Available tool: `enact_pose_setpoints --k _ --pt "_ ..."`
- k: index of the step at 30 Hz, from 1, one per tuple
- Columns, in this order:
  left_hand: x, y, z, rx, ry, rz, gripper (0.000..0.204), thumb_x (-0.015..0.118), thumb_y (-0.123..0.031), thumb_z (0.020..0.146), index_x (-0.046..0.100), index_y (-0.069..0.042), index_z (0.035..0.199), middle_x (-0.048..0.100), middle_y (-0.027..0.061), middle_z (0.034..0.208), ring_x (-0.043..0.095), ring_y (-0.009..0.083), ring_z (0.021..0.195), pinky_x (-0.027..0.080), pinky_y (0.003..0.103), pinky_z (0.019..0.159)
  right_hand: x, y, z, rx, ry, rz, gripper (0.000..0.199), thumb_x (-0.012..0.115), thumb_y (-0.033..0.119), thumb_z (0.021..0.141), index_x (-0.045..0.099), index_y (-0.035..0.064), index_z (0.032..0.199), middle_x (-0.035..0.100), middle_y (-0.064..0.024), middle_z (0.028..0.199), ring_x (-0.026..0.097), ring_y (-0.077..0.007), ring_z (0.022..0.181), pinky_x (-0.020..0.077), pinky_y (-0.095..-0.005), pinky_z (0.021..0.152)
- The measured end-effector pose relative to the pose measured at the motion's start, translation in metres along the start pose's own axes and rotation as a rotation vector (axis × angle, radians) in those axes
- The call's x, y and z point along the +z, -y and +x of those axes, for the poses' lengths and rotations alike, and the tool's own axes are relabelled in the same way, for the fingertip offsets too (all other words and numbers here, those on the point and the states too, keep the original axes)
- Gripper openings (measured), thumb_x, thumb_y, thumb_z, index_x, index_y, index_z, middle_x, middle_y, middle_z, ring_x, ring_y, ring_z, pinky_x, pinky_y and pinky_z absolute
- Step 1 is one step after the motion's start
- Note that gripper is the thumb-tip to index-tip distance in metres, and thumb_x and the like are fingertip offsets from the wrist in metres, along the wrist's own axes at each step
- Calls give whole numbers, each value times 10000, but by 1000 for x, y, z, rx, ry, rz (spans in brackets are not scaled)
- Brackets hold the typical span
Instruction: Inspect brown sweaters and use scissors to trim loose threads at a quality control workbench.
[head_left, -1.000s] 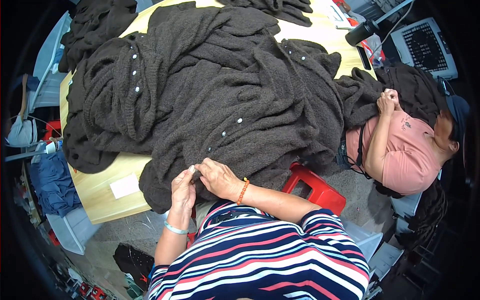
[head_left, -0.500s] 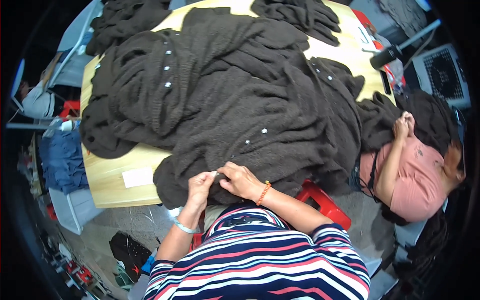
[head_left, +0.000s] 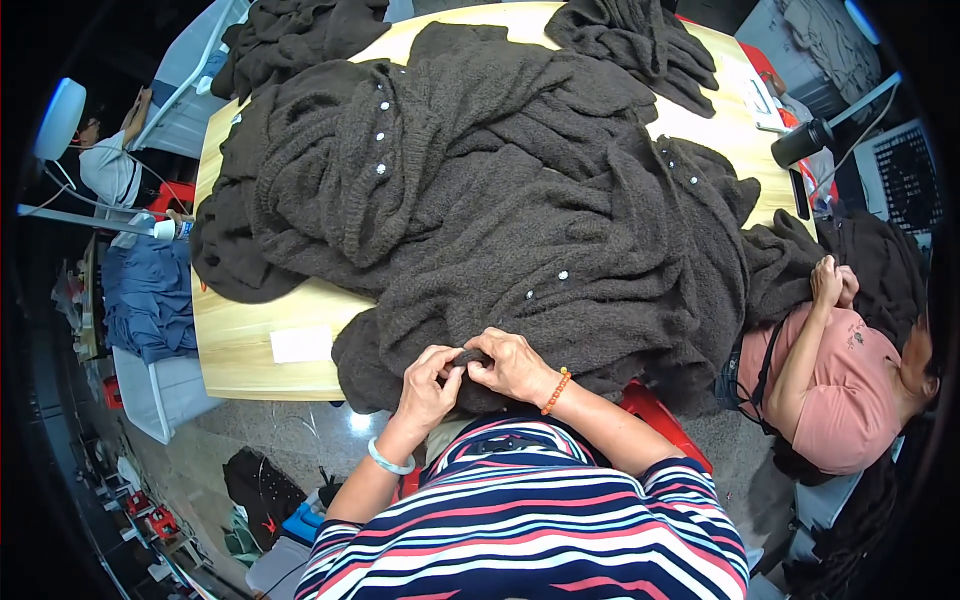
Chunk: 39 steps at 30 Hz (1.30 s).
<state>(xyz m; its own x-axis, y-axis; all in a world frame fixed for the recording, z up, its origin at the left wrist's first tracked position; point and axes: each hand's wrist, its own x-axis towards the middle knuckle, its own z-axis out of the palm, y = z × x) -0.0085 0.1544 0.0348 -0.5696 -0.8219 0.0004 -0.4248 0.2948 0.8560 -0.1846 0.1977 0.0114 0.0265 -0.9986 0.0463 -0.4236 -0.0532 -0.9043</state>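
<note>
A dark brown knit cardigan (head_left: 610, 235) lies heaped over the table and hangs off its near edge toward my lap. My left hand (head_left: 430, 387) pinches its near edge between thumb and curled fingers. Close beside it, my right hand (head_left: 512, 367) grips the same edge, fingertips almost meeting the left's. A small fold of knit shows between the two hands. Whether a button lies under my fingers is hidden. Pale shiny buttons (head_left: 563, 275) run up the front beyond my right hand. More such buttons (head_left: 381, 136) show on a ribbed band at the far left of the pile.
Beneath the pile is a light wooden table (head_left: 235, 350) with a white paper card (head_left: 301, 346). Further dark knits (head_left: 640, 45) lie at its far side. A co-worker in a pink shirt (head_left: 840, 390) sits at the right, handling dark cloth. A red stool (head_left: 665, 425) stands near my right elbow.
The whole view has shifted, so the scene sits further right. My left fingers have curled lower over the cardigan's edge, and the pale spot at their tips no longer shows.
</note>
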Motion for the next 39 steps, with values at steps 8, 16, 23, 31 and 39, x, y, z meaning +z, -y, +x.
enact_pose_setpoints --k 8,16,23,31,39 --pt "7 15 -2 -188 -13 -91 85 585 21 877 648 28 933 599 -2 758 547 49 634 433 194 573 -9 -1 5 -18 162 -15 233 653 118 786 645 -41 957 637 -220 902 636 -387 876 521 -440 773" --pt "25 34 1 -479 -38 -571 83 560 22 906 601 28 978 613 16 766 581 69 604 480 203 545 -13 -1 6 187 189 85 241 624 51 770 659 -72 974 643 -238 920 639 -383 922 506 -421 837" --pt "26 35 0 -487 7 -528 80 559 27 900 611 24 961 610 9 775 564 52 602 472 196 546 -4 -11 -1 229 109 102 242 573 -31 726 668 -83 943 645 -237 886 650 -376 865 515 -407 802" --pt "16 29 2 -471 88 -482 67 566 18 898 620 8 936 584 -31 772 517 17 625 425 175 552 -14 -27 3 139 250 286 179 614 -38 774 653 -81 943 624 -116 814 631 -168 755 498 -285 684" --pt "13 28 5 -399 29 -423 32 582 18 883 604 -3 872 549 -66 717 468 -23 611 349 161 506 -14 -3 6 256 234 303 275 718 151 795 655 -78 933 606 -100 768 583 -138 654 467 -295 601"
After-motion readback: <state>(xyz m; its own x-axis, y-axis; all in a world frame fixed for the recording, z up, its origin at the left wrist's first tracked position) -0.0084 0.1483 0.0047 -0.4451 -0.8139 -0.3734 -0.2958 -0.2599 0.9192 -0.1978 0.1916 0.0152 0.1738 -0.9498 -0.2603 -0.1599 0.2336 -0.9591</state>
